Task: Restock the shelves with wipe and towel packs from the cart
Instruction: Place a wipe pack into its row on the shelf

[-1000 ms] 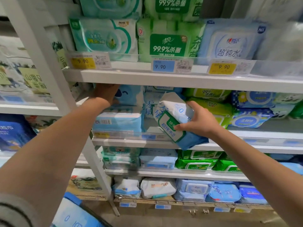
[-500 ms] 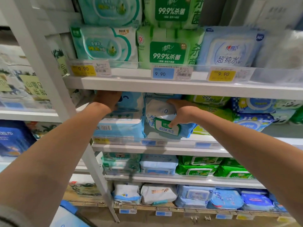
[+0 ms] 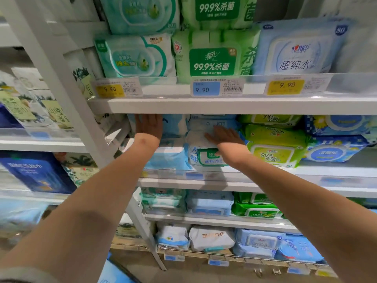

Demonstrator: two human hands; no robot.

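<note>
The right hand [image 3: 223,136] rests flat, fingers straight, on a white-and-blue wipe pack [image 3: 201,158] with a green label. Just left of that contact stands a pale blue pack stack [image 3: 169,156], and the left hand [image 3: 149,124] is pressed flat against it. A yellow-green pack [image 3: 275,148] lies just right of the right hand. The white shelf board [image 3: 224,106] runs directly above both hands.

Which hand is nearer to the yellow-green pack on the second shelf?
Right: the right hand presses the white pack beside the yellow-green pack; the left hand is farther left.
</note>
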